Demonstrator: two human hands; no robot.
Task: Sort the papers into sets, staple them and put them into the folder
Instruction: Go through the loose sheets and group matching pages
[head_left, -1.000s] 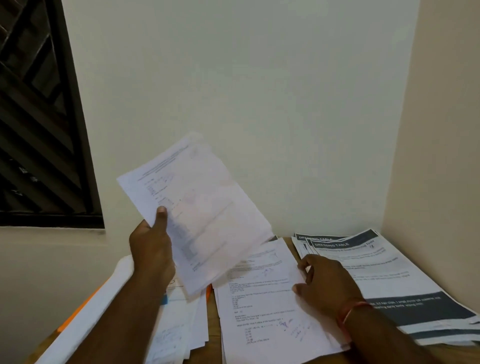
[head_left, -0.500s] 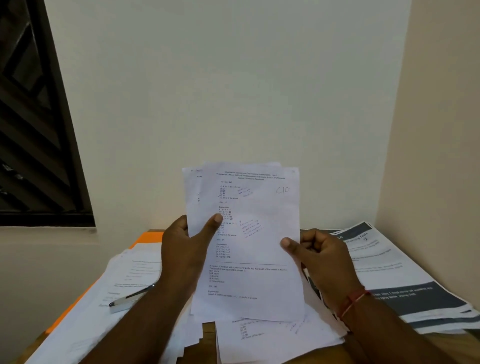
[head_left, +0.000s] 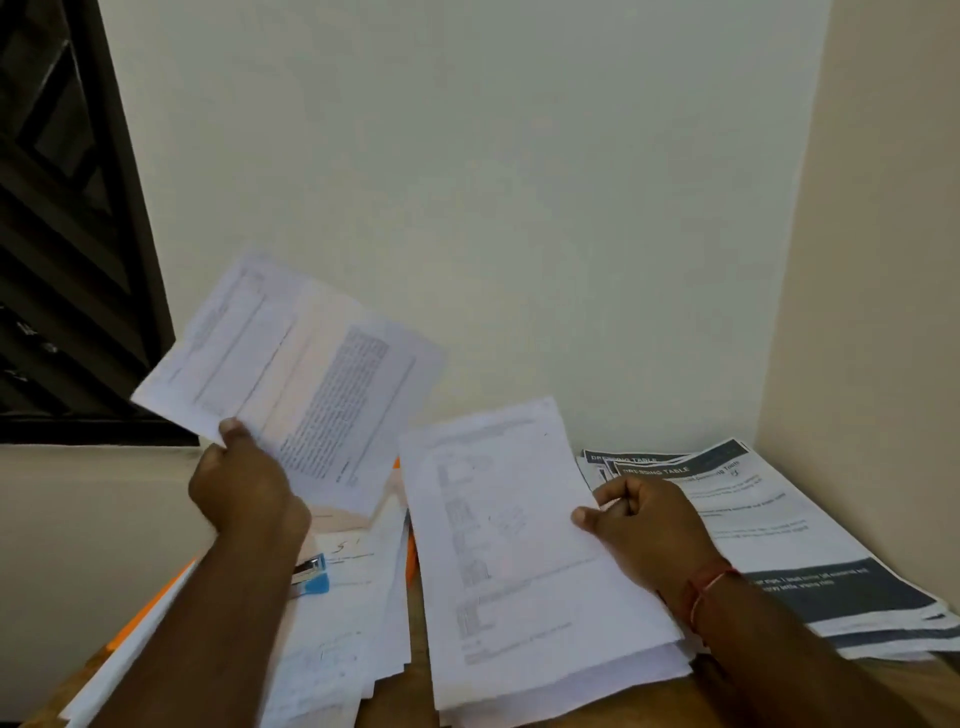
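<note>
My left hand (head_left: 244, 488) grips a small bunch of printed sheets (head_left: 301, 384) by their lower edge and holds them up, tilted left, above the table. My right hand (head_left: 644, 525) pinches the right edge of a single white sheet (head_left: 498, 525) that lies over the middle pile (head_left: 545, 675). A loose pile of white papers (head_left: 343, 623) lies at the left on an orange folder (head_left: 140, 618). A stapler (head_left: 311, 571) with a blue end lies on that left pile, partly hidden by my left forearm.
A stack of sheets with dark blue bands headed "DRESSING TABLE" (head_left: 789, 530) fills the right corner against the beige wall. A white wall stands straight ahead and a dark window grille (head_left: 62, 249) at the upper left. The wooden table (head_left: 415, 696) shows between the piles.
Both hands held one bunch upright in front of me. Now the left hand has swung the remaining sheets up and left, and the right hand has brought one sheet down onto the middle pile.
</note>
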